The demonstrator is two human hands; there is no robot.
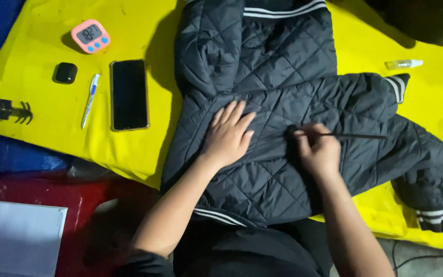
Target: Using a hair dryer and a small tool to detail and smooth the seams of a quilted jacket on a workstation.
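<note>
Lying under left hand (227, 134): jacket (283, 92)

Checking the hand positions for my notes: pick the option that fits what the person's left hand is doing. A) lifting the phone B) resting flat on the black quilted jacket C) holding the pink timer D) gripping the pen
B: the left hand lies open, palm down, on the black quilted jacket, while the right hand holds a thin dark tool over it.

The left hand (228, 134) pressed flat on a black quilted jacket (283, 66). The right hand (318, 150) gripped a thin dark tool (352, 136) against it, over yellow cloth (42, 123).
</note>
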